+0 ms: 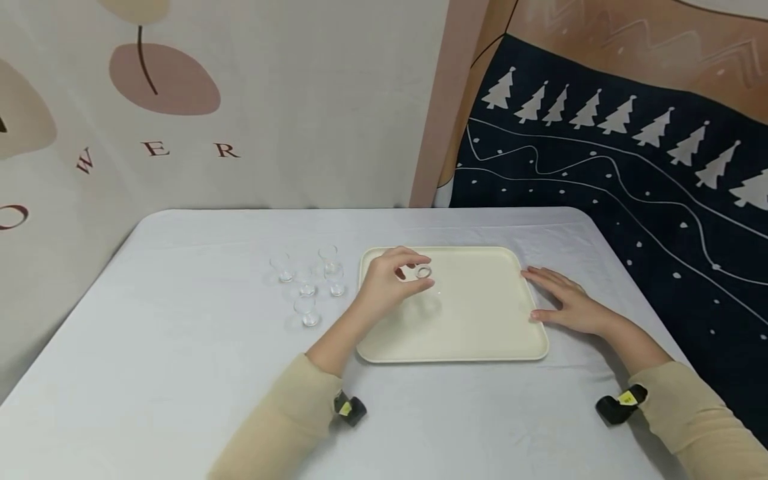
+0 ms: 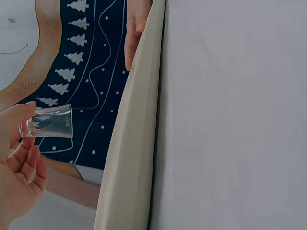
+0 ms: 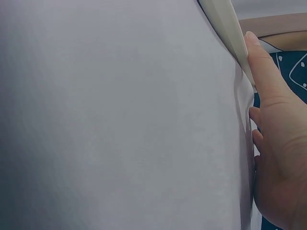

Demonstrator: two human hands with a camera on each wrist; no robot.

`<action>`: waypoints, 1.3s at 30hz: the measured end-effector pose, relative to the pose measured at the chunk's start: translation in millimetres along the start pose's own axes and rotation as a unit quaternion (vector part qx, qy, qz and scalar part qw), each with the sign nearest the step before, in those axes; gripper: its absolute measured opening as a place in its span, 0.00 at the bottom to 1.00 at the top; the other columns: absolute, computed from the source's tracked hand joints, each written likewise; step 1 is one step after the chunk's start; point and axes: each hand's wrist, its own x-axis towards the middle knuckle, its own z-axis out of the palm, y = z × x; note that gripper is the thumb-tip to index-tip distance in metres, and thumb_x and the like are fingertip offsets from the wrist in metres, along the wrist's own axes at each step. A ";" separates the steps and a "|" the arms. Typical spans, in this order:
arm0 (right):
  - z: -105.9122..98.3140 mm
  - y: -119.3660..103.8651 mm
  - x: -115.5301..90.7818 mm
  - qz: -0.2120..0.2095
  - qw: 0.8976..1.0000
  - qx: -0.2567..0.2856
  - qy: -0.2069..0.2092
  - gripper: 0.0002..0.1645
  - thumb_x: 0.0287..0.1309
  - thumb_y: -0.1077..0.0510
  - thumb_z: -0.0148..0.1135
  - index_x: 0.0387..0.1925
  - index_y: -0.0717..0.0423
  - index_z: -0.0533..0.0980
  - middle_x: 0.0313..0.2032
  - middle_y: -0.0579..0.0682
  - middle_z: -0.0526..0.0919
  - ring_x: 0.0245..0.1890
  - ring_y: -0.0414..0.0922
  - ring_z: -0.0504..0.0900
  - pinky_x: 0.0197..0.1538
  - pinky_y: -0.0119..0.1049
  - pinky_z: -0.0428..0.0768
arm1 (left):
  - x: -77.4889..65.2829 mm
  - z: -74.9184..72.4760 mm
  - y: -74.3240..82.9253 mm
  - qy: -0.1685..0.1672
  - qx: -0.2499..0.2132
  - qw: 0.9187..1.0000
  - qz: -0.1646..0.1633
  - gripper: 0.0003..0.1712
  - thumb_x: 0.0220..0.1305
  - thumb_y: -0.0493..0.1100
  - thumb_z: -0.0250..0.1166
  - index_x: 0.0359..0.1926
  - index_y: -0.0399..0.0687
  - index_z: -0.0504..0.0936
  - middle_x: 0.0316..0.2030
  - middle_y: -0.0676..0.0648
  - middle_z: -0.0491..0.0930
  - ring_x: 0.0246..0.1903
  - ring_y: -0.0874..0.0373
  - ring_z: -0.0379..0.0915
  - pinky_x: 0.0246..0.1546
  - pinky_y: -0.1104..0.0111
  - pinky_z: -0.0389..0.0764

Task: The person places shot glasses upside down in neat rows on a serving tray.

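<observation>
My left hand (image 1: 393,277) pinches a small clear shot glass (image 2: 53,122) between thumb and fingertips. The glass hangs over the left half of a cream tray (image 1: 480,300), base up between the fingers and wide rim toward the tray. In the left wrist view, the other fingers of that hand curl loosely below the glass. On the opposite side, my right hand (image 1: 567,303) rests at the tray's right edge with fingers extended. Its thumb (image 3: 264,67) lies along the tray's rim in the right wrist view.
Several more clear shot glasses (image 1: 310,319) stand upright in a cluster left of the tray. A white cloth (image 1: 180,373) covers the table. Behind it hang a pale printed backdrop (image 1: 330,100) and a dark blue one with trees (image 1: 600,167).
</observation>
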 end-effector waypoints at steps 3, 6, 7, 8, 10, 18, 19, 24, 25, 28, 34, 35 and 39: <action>0.2 0.9 0.5 0.002 1.000 0.000 -0.004 0.48 0.55 0.47 0.68 0.72 0.50 0.56 0.71 0.63 0.51 0.69 0.66 0.43 0.59 0.72 0.40 | 4.7 12.0 3.1 -0.004 -0.014 1.000 -0.007 0.18 0.52 0.37 0.74 0.46 0.39 0.85 0.41 0.50 0.81 0.42 0.52 0.72 0.35 0.67 0.75; -0.2 1.4 0.9 0.005 1.000 -0.002 -0.006 0.48 0.55 0.47 0.68 0.72 0.50 0.56 0.71 0.63 0.50 0.70 0.66 0.42 0.59 0.72 0.40 | 9.8 24.7 4.3 -0.009 -0.026 1.000 -0.015 0.19 0.53 0.37 0.73 0.48 0.39 0.84 0.42 0.49 0.80 0.42 0.49 0.71 0.34 0.71 0.73; -0.5 1.2 0.8 0.005 1.000 -0.002 -0.006 0.48 0.55 0.47 0.68 0.72 0.51 0.56 0.71 0.64 0.51 0.70 0.66 0.42 0.59 0.72 0.40 | 11.6 29.1 4.5 -0.009 -0.028 0.999 -0.016 0.19 0.54 0.37 0.73 0.48 0.38 0.84 0.42 0.48 0.80 0.42 0.49 0.71 0.33 0.72 0.72; -0.7 1.0 0.7 0.006 1.000 -0.002 -0.006 0.48 0.55 0.47 0.68 0.72 0.51 0.56 0.71 0.64 0.51 0.69 0.66 0.42 0.59 0.73 0.40 | 13.5 33.6 4.7 -0.010 -0.029 0.999 -0.016 0.19 0.54 0.37 0.73 0.48 0.38 0.84 0.42 0.48 0.79 0.42 0.48 0.71 0.33 0.72 0.71; -1.1 1.0 0.7 0.007 1.000 -0.003 -0.006 0.48 0.55 0.47 0.68 0.72 0.51 0.56 0.71 0.64 0.51 0.69 0.66 0.42 0.59 0.73 0.40 | 16.9 42.2 5.2 -0.012 -0.030 0.999 -0.019 0.19 0.54 0.37 0.73 0.48 0.39 0.84 0.43 0.48 0.79 0.42 0.50 0.71 0.32 0.73 0.71; 0.4 0.9 1.0 0.012 1.000 -0.001 -0.007 0.48 0.56 0.47 0.68 0.72 0.52 0.56 0.71 0.64 0.50 0.69 0.67 0.42 0.59 0.73 0.40 | 30.3 73.5 11.2 -0.021 -0.043 0.999 -0.019 0.18 0.54 0.38 0.73 0.48 0.41 0.85 0.40 0.51 0.79 0.41 0.54 0.70 0.34 0.75 0.71; 0.4 0.9 0.8 0.013 1.000 -0.001 -0.008 0.48 0.56 0.47 0.67 0.72 0.52 0.56 0.71 0.64 0.50 0.69 0.67 0.42 0.59 0.73 0.40 | 32.0 77.1 11.6 -0.022 -0.045 0.999 -0.017 0.18 0.54 0.38 0.73 0.48 0.41 0.85 0.40 0.51 0.79 0.41 0.53 0.70 0.35 0.75 0.71; -0.6 -1.2 -0.3 0.018 1.000 -0.003 -0.011 0.48 0.56 0.46 0.67 0.72 0.51 0.55 0.71 0.64 0.50 0.69 0.67 0.42 0.58 0.74 0.40 | 39.0 94.4 10.6 -0.025 -0.030 0.999 -0.014 0.19 0.54 0.39 0.73 0.48 0.43 0.85 0.40 0.52 0.79 0.40 0.60 0.70 0.37 0.76 0.72; -0.7 -1.5 -0.9 0.019 1.000 -0.003 -0.012 0.48 0.56 0.46 0.67 0.72 0.51 0.55 0.71 0.64 0.49 0.69 0.67 0.42 0.58 0.74 0.40 | 39.9 97.9 10.0 -0.025 -0.030 0.999 -0.017 0.19 0.54 0.39 0.74 0.48 0.43 0.85 0.40 0.52 0.79 0.40 0.62 0.69 0.38 0.76 0.72; -0.9 -1.7 -1.8 0.021 1.000 -0.003 -0.011 0.48 0.56 0.46 0.67 0.72 0.52 0.55 0.71 0.64 0.50 0.69 0.67 0.42 0.58 0.74 0.40 | 42.8 107.6 8.6 -0.026 -0.029 0.999 -0.026 0.19 0.53 0.39 0.74 0.48 0.44 0.85 0.41 0.54 0.79 0.39 0.65 0.69 0.38 0.77 0.73; -1.4 -3.2 -1.4 0.015 1.000 -0.008 -0.007 0.48 0.55 0.47 0.68 0.72 0.52 0.56 0.71 0.65 0.51 0.69 0.68 0.43 0.58 0.74 0.40 | 49.5 124.0 7.9 -0.038 -0.024 0.999 -0.028 0.19 0.54 0.40 0.74 0.49 0.45 0.85 0.42 0.54 0.79 0.40 0.65 0.69 0.37 0.81 0.71; -1.7 -3.5 -1.2 0.015 1.000 -0.008 -0.007 0.48 0.55 0.47 0.68 0.72 0.52 0.56 0.70 0.66 0.51 0.69 0.68 0.43 0.58 0.74 0.40 | 50.5 126.2 7.9 -0.040 -0.020 0.999 -0.026 0.19 0.54 0.40 0.73 0.49 0.45 0.85 0.42 0.53 0.79 0.40 0.66 0.69 0.37 0.81 0.71; -1.3 -3.3 0.0 0.009 1.000 -0.006 -0.009 0.48 0.56 0.47 0.68 0.72 0.51 0.55 0.70 0.66 0.51 0.68 0.69 0.43 0.58 0.75 0.40 | 53.8 133.4 7.4 -0.047 -0.007 0.999 -0.014 0.19 0.55 0.41 0.73 0.49 0.44 0.84 0.42 0.52 0.80 0.39 0.66 0.68 0.36 0.83 0.70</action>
